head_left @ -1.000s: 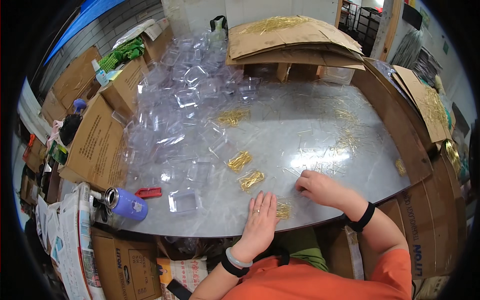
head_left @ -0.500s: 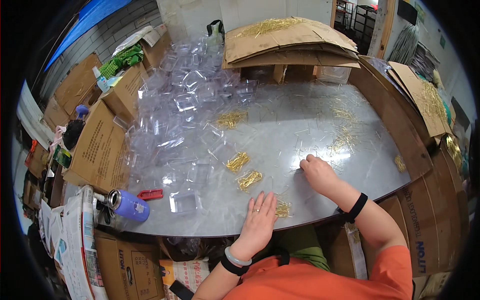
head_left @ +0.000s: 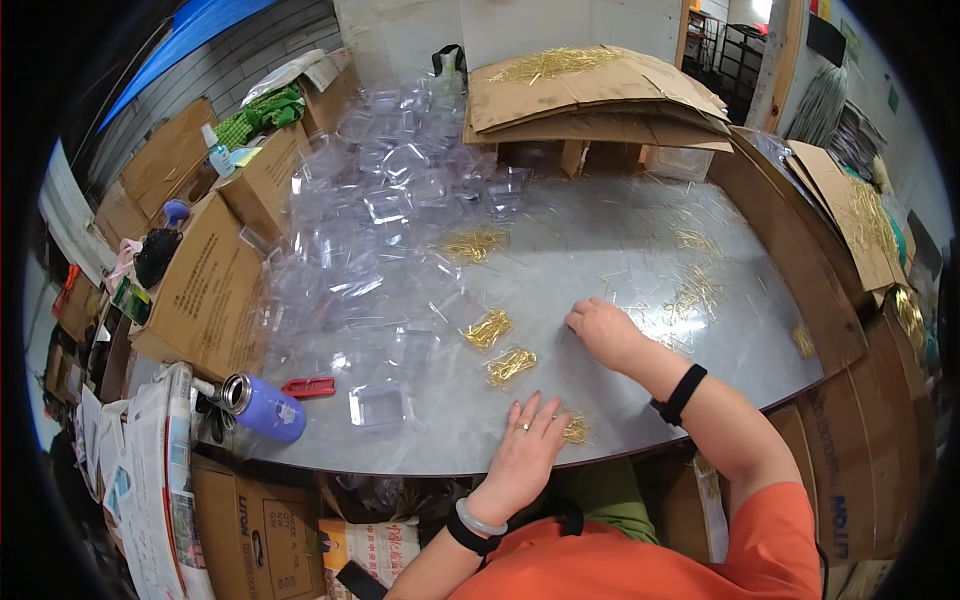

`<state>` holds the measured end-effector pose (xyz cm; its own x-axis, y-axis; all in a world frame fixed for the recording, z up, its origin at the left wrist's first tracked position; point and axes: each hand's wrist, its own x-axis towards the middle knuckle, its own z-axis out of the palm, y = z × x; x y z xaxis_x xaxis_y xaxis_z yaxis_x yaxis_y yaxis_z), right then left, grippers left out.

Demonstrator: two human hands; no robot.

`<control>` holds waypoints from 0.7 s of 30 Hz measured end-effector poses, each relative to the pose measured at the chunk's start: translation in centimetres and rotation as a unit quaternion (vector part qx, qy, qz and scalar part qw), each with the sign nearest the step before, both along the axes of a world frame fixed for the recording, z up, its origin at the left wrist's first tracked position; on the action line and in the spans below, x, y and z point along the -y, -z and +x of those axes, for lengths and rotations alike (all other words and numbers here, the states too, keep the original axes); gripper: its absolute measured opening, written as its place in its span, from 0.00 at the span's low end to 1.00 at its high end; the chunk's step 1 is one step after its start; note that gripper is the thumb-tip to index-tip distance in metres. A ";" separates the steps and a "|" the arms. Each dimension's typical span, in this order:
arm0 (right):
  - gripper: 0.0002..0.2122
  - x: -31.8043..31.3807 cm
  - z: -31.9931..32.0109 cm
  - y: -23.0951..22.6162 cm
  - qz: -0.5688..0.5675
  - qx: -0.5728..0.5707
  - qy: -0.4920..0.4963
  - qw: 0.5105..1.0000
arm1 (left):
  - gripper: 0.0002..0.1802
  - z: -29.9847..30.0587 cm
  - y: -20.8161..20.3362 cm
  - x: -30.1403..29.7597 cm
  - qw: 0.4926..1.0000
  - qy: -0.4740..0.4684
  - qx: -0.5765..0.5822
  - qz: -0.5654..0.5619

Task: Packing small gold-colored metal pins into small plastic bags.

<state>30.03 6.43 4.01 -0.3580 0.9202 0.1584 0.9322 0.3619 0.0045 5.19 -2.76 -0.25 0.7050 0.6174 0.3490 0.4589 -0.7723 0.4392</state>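
Observation:
My left hand lies on the grey tabletop near its front edge, fingers stretched out. It partly covers a small pile of thin gold wire pieces. Farther in, my right hand is closed, fingertips together and down at the table; whatever they hold, if anything, is hidden. Left of it sit two neat gold wire bundles, one nearer and one farther. A looser gold wire heap is behind them. Loose wire pieces are scattered to the right of my right hand.
Clear plastic boxes pile up across the table's left side, one single box near the front. A purple bottle stands by a red tool. Cardboard forms a cover at the back; a cardboard wall borders the right.
My right hand has moved left, away from the scattered wire toward the bundles. My left hand stays by the small pile, fingers a little more spread. The whole view has shifted slightly.

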 end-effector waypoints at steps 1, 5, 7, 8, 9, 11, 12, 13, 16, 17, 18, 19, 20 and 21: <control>0.09 0.6 -0.9 -0.6 -0.026 0.039 0.009 0.999 | 0.24 -0.2 0.2 0.0 1.000 -0.003 0.001 0.002; 0.08 4.7 -2.3 -0.1 -0.055 -0.026 -0.033 0.998 | 0.28 -0.1 0.3 0.1 1.000 -0.016 0.014 -0.007; 0.09 6.3 -2.5 -0.6 -0.118 -0.101 -0.028 0.987 | 0.32 -0.2 0.2 0.1 1.000 -0.022 0.011 -0.005; 0.10 6.5 -2.0 -0.7 -0.110 -0.123 -0.011 0.986 | 0.34 -0.1 0.2 0.1 1.000 -0.024 0.010 -0.003; 0.11 6.6 -1.1 -0.8 -0.103 -0.145 0.006 0.984 | 0.35 -0.1 0.2 0.1 1.000 -0.023 0.007 0.002; 0.13 7.1 -0.5 -1.3 -0.089 -0.160 0.002 0.983 | 0.37 0.1 0.2 0.0 1.000 -0.019 0.001 0.017; 0.14 7.4 -0.5 -1.5 -0.084 -0.153 -0.020 0.985 | 0.37 0.1 0.2 0.1 1.000 -0.020 0.003 0.013; 0.15 7.6 -0.5 -1.7 -0.077 -0.145 -0.042 0.985 | 0.38 0.1 0.2 0.1 1.000 -0.022 0.004 0.011; 0.18 8.3 -1.8 -1.5 -0.064 -0.121 -0.073 0.988 | 0.37 0.1 0.2 -0.1 1.000 -0.023 0.011 0.000; 0.18 8.4 -2.0 -1.3 -0.078 -0.124 -0.074 0.986 | 0.37 0.1 0.2 -0.1 1.000 -0.023 0.013 -0.005; 0.19 8.5 -2.1 -1.2 -0.093 -0.127 -0.074 0.985 | 0.37 0.1 0.2 0.0 1.000 -0.025 0.013 -0.004; 0.19 8.6 -2.1 -1.1 -0.105 -0.131 -0.074 0.983 | 0.37 0.2 0.1 -0.1 1.000 -0.025 0.012 -0.002; 0.19 8.6 -2.0 -1.1 -0.111 -0.137 -0.096 0.980 | 0.37 0.2 -0.1 -0.1 1.000 -0.025 0.011 0.000; 0.19 8.8 -1.9 -1.1 -0.117 -0.142 -0.118 0.976 | 0.36 0.2 -0.1 -0.1 1.000 -0.022 0.006 0.002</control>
<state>28.14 -2.33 5.06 -0.5370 0.8400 0.0777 0.7740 0.5272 -0.3507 5.41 -2.65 -0.15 0.6732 0.6459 0.3601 0.4862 -0.7535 0.4425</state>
